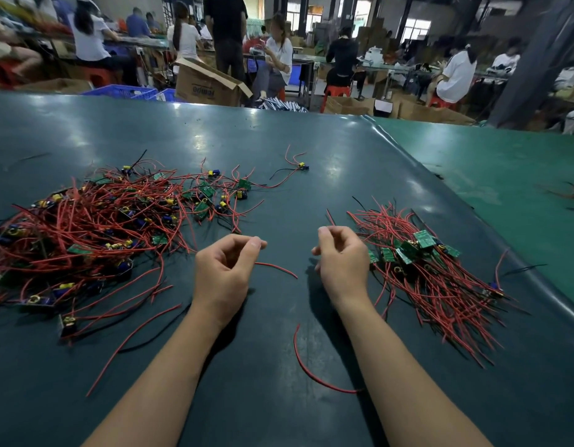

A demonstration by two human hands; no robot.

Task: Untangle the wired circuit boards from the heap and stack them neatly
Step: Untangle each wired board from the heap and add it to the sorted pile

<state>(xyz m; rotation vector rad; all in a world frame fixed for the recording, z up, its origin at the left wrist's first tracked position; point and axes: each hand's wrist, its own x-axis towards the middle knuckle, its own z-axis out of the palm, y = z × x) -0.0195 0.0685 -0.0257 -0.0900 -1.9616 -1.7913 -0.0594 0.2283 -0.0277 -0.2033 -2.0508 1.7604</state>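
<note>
Nearest the viewer, the left hand [222,269] hangs loosely curled, a loose red wire [276,268] at its grip; whether pinched, I cannot tell. Beside it, the right hand [342,259] is curled, apparently empty. Farther left lies the tangled red-wired green-board heap [95,221], nearer the left hand; the combed stack [434,272] lies just right.

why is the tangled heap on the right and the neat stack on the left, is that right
Not quite: the sides are swapped. In the head view the tangled heap lies on the left and the neat stack on the right, with both hands between them.
</note>
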